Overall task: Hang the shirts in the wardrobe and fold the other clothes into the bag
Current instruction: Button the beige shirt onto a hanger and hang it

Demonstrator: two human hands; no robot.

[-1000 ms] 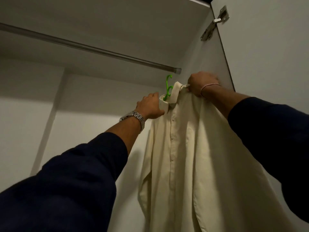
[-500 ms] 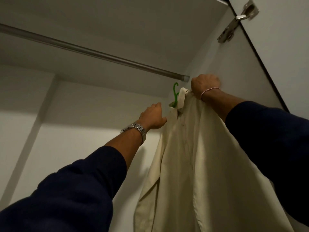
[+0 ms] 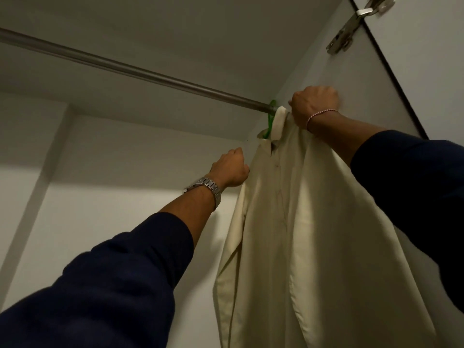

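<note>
A metal rail (image 3: 140, 71) runs across the wardrobe. The left hand (image 3: 229, 169), fingers curled, grips the left shoulder of the cream shirt (image 3: 301, 222). The shirt hangs on a green hanger (image 3: 271, 116) (hook at the rail's right end). The right hand (image 3: 313, 104) clutches the shirt's right shoulder beside the collar.

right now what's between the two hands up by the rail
In the head view, the cream shirt's collar and the green hanger sit between the left hand and the right hand.
</note>
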